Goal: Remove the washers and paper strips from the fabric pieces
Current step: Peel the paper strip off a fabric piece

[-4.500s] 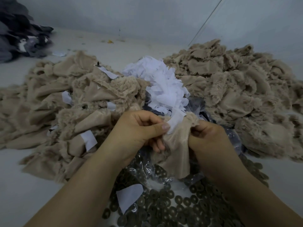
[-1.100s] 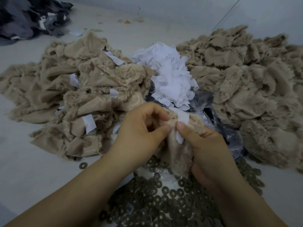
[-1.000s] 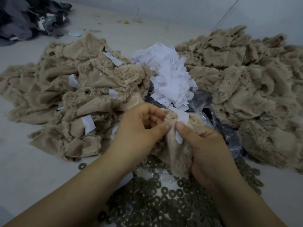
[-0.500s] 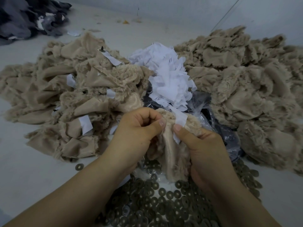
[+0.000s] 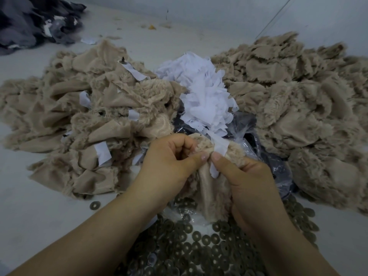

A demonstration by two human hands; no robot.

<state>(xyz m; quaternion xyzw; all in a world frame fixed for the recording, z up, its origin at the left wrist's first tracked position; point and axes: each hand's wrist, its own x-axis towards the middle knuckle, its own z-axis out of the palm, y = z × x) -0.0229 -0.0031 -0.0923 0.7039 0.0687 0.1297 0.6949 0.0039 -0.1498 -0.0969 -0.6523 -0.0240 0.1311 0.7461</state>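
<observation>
I hold a beige furry fabric piece (image 5: 211, 188) between both hands above the washer pile. My left hand (image 5: 171, 162) grips its left top edge, fingers curled and thumb pressed against the cloth. My right hand (image 5: 249, 176) grips the right side, its thumb pinning a white paper strip (image 5: 220, 150) that lies over the fabric's top. No washer on this piece shows. Several dark round washers (image 5: 199, 248) lie heaped below my wrists on clear plastic.
A beige fabric heap with paper strips (image 5: 89, 126) lies at left, a second beige heap (image 5: 298, 106) at right. White paper strips (image 5: 205, 96) pile in the middle on a dark plastic bag (image 5: 268, 156). Grey cloth (image 5: 35, 20) is far left. One stray washer (image 5: 94, 205) lies on the floor.
Since 4.5 s ago the paper strip has shifted from my left thumb to under my right thumb. In the last second my two thumbs have come close together on the fabric's top.
</observation>
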